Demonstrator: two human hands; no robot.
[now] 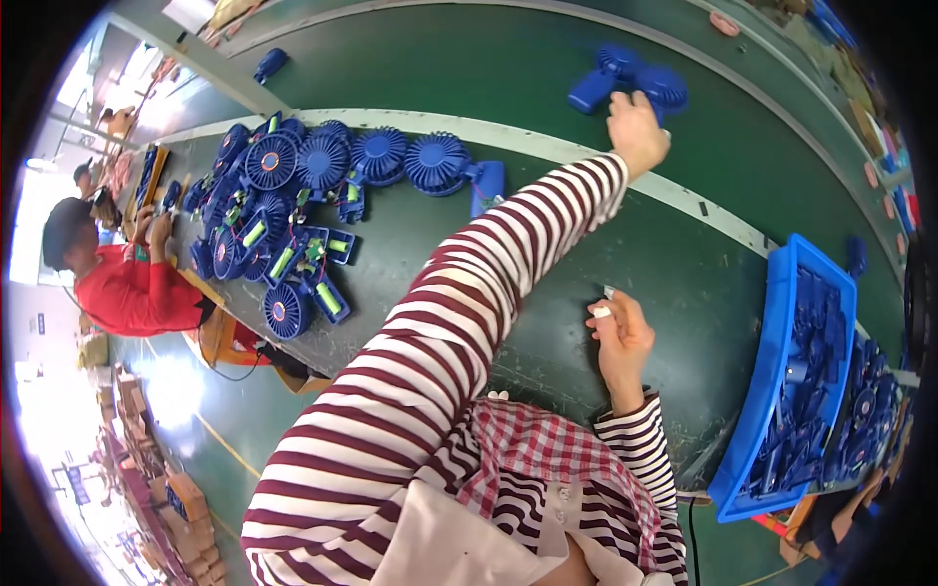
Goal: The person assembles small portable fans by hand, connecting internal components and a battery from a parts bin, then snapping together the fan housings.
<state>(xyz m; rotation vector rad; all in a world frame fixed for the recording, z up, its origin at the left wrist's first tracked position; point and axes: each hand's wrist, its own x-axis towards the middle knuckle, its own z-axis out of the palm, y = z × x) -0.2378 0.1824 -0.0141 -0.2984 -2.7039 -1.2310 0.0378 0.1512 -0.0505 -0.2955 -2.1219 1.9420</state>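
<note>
Past the table's (694, 269) far edge, the left hand (639, 129) reached a blue fan (668, 84), grip indeterminable; the right hand (623, 347) hung, fingers loosely parted.

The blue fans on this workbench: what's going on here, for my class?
The wearer's left hand stretches to blue fans on the green strip beyond the workbench; whether it grips one is unclear. The right hand is loosely curled over the workbench, with nothing visible in it. More fans, some opened to show green cylinders, are heaped at the left, near a person in red. At the right stands a blue tray of blue parts.
</note>
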